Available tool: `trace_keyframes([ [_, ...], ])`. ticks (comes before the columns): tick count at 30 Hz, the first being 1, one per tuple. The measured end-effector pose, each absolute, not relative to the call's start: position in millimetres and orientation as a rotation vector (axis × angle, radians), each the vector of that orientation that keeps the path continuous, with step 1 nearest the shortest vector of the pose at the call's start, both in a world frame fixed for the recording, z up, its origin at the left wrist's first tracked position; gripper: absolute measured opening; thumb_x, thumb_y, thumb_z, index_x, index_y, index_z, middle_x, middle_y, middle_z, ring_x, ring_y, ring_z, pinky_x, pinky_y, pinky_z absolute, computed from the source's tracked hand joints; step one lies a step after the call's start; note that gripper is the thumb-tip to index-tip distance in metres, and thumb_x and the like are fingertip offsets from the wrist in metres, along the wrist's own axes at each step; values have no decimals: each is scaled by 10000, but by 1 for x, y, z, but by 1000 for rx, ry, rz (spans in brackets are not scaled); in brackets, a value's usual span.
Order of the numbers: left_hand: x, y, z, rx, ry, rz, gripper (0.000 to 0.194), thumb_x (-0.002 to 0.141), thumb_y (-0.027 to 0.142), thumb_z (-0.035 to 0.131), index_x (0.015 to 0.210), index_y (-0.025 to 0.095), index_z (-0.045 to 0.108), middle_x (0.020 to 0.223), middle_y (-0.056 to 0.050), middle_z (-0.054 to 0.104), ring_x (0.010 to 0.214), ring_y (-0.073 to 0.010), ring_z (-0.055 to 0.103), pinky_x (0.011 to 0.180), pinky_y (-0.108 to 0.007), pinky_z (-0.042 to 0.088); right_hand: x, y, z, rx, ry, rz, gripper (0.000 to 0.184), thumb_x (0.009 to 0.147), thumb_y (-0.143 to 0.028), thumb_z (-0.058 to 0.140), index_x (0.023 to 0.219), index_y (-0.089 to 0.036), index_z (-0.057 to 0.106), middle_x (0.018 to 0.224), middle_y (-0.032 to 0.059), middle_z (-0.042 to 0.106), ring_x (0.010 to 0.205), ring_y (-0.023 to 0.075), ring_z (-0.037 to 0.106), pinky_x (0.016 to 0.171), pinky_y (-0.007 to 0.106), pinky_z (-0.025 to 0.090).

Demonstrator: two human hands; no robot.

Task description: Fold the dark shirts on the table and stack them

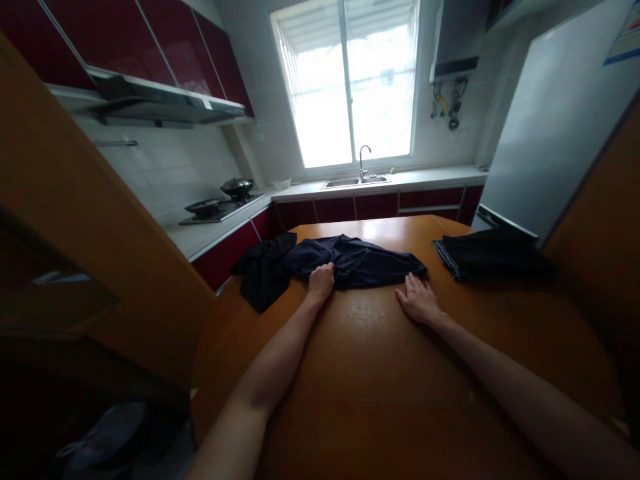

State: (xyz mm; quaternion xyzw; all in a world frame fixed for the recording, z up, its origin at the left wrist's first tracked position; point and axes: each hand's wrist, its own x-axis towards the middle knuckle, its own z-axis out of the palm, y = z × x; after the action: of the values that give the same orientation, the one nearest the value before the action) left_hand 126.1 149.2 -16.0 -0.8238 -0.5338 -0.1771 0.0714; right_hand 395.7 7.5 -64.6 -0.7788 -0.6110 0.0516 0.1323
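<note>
A dark navy garment (pixel 357 261) lies spread across the far part of the round orange-brown table (pixel 380 380). My left hand (pixel 321 280) is closed on the garment's near edge, fingers curled into the cloth. My right hand (pixel 417 299) lies flat on the table with fingers stretched out, its fingertips at the garment's right end. A black garment (pixel 263 272) lies bunched at the table's left edge, touching the navy one.
A folded dark pile (pixel 493 261) sits at the table's right. Beyond are a counter with a sink (pixel 356 181) under a window, a stove with pans (pixel 220 203) at left, and a grey fridge (pixel 550 133) at right. Wooden panels flank both sides.
</note>
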Motion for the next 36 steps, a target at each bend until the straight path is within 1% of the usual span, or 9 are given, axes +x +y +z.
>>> trace_keyframes([
  [3, 149, 124, -14, -2600, -1441, -473, 289, 1027, 176, 383, 1009, 180, 672, 997, -117, 687, 944, -233, 670, 795, -311, 498, 413, 15, -69, -2234, -1678, 172, 709, 983, -465, 326, 1541, -28, 317, 1632, 184, 234, 1515, 289, 195, 1219, 504, 93],
  [6, 178, 88, -18, -2745, -1211, -423, 252, 1015, 157, 420, 973, 173, 668, 986, -106, 670, 903, -211, 672, 740, -285, 513, 428, 20, -72, -2082, -1517, 213, 628, 943, -376, 410, 1475, -44, 443, 1593, 194, 332, 1490, 308, 267, 1212, 537, 94],
  [11, 213, 29, -28, -2975, -753, -380, 125, 982, 244, 561, 999, 197, 675, 981, -63, 676, 899, -172, 678, 752, -235, 520, 446, 20, -67, -1921, -1366, 156, 487, 921, -267, 351, 1273, -78, 630, 1419, 208, 562, 1345, 283, 490, 1154, 454, 302],
  [15, 213, 26, -22, -3149, -339, -638, 257, 997, 369, 542, 1175, 228, 662, 1015, -51, 703, 902, -162, 684, 803, -237, 521, 443, 15, -60, -1762, -1306, 93, 440, 939, -308, 316, 1114, -121, 674, 1172, 174, 684, 1111, 259, 624, 992, 385, 462],
  [19, 187, 76, -2, -2862, -1042, -787, 211, 1008, 284, 503, 1091, 264, 696, 1105, -45, 716, 1070, -170, 651, 975, -284, 471, 418, 3, -50, -1555, -1450, 116, 352, 948, -407, 419, 941, -192, 698, 994, 96, 712, 976, 235, 643, 890, 347, 492],
  [23, 136, 139, 6, -2597, -1494, -752, 342, 965, 203, 530, 1299, 213, 603, 1379, -139, 594, 1329, -280, 487, 1131, -498, 322, 386, -14, -39, -1433, -1759, 107, 283, 931, -439, 561, 997, -216, 721, 1043, 77, 703, 1032, 238, 606, 958, 379, 426],
  [26, 99, 169, -1, -2505, -1707, -636, 407, 957, 268, 558, 1364, 245, 562, 1422, -134, 568, 1359, -316, 446, 1127, -595, 273, 373, -20, -38, -1483, -1940, 113, 237, 898, -399, 641, 1041, -231, 727, 1043, 61, 706, 1032, 236, 593, 984, 396, 384],
  [32, 71, 197, -9, -2424, -1874, -487, 501, 993, 446, 475, 1449, 241, 503, 1449, -133, 551, 1286, -342, 476, 1029, -508, 412, 370, -21, -42, -1558, -2055, 104, 177, 889, -210, 601, 1006, -223, 732, 987, 39, 713, 997, 207, 586, 970, 373, 337],
  [36, 69, 201, -7, -2410, -1893, -418, 534, 957, 485, 524, 1419, 217, 545, 1379, -162, 590, 1237, -368, 502, 986, -483, 438, 369, -23, -37, -1608, -2119, -5, 218, 903, -142, 519, 919, -203, 727, 948, 60, 707, 975, 206, 574, 967, 370, 300],
])
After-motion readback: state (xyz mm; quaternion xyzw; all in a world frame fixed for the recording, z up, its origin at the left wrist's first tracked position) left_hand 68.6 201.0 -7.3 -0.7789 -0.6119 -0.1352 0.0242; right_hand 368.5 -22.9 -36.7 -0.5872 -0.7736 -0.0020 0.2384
